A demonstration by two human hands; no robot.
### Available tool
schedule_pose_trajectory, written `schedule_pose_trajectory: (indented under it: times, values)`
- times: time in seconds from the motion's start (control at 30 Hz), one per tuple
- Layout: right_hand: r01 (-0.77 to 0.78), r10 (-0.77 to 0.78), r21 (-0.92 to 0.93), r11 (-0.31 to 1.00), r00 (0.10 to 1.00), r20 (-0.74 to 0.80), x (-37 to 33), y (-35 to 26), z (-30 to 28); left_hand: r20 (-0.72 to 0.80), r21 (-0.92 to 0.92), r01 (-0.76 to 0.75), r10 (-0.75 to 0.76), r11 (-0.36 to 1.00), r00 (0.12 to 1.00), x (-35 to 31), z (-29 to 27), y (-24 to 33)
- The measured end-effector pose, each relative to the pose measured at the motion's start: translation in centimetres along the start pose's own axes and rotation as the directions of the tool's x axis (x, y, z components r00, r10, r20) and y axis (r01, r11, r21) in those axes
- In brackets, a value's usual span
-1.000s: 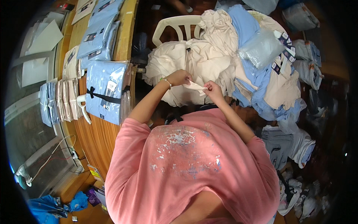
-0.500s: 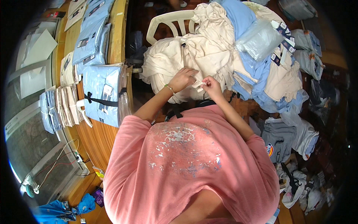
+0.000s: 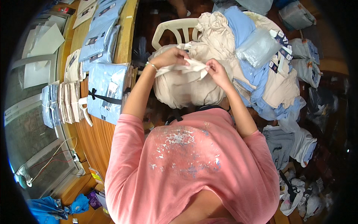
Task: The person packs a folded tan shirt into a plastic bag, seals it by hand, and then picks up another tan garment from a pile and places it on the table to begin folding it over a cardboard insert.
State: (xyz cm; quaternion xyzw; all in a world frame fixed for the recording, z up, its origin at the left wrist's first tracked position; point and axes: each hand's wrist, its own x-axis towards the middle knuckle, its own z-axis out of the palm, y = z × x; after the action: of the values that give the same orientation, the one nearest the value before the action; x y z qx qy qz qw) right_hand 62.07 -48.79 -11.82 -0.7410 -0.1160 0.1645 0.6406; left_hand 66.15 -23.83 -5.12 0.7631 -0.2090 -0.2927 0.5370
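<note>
Stretched between both hands is the edge of a cream garment [image 3: 192,68], a pale folded strip that I cannot tell as a collar or a hem. My left hand [image 3: 170,58] is closed on it at the left, a bracelet on the wrist. At the right, my right hand [image 3: 219,73] pinches the other end between thumb and fingers. The rest of the cream cloth hangs in a bulky, partly blurred heap [image 3: 186,93] below the hands, draped over a white plastic chair [image 3: 161,30].
More cream and light blue garments [image 3: 240,26] lie heaped to the right, with a clear plastic bag bundle [image 3: 258,42] and tags on top. Packed blue shirts [image 3: 108,87] stack on the left table [image 3: 99,140]. Folded grey clothes [image 3: 278,143] and bagged packs stand at right.
Both hands have lifted and moved apart, the left one up and leftward, drawing the cream edge out between them. The view has shifted slightly.
</note>
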Motion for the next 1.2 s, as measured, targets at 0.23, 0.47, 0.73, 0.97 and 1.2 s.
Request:
schedule_pose_trajectory:
  times: [0.23,0.47,0.73,0.97,1.2]
  values:
    - [0.310,-0.309,0.242,0.919,0.950,-0.042,1.8,-17.9,-2.7,-0.318,0.077,-0.178,0.194,0.981,0.928,-4.1,-2.8,15.9]
    - [0.168,-0.189,-0.218,0.961,0.978,-0.083,-1.9,-13.1,-1.3,-0.344,0.130,0.003,0.042,0.991,0.938,-5.6,2.6,8.5]
    - [0.119,-0.156,-0.366,0.923,0.985,-0.071,-4.9,-5.7,-1.3,-0.386,-0.049,0.080,-0.093,0.996,0.918,-5.9,9.0,1.8]
    - [0.196,-0.267,-0.464,0.864,0.959,-0.091,-6.1,-4.8,-1.2,-0.580,-0.085,-0.041,-0.016,0.996,0.814,-5.6,11.4,1.2]
    - [0.227,-0.306,-0.513,0.828,0.949,-0.075,-6.6,-4.2,-0.8,-0.580,0.050,0.155,-0.098,0.987,0.809,-5.5,11.5,0.7]
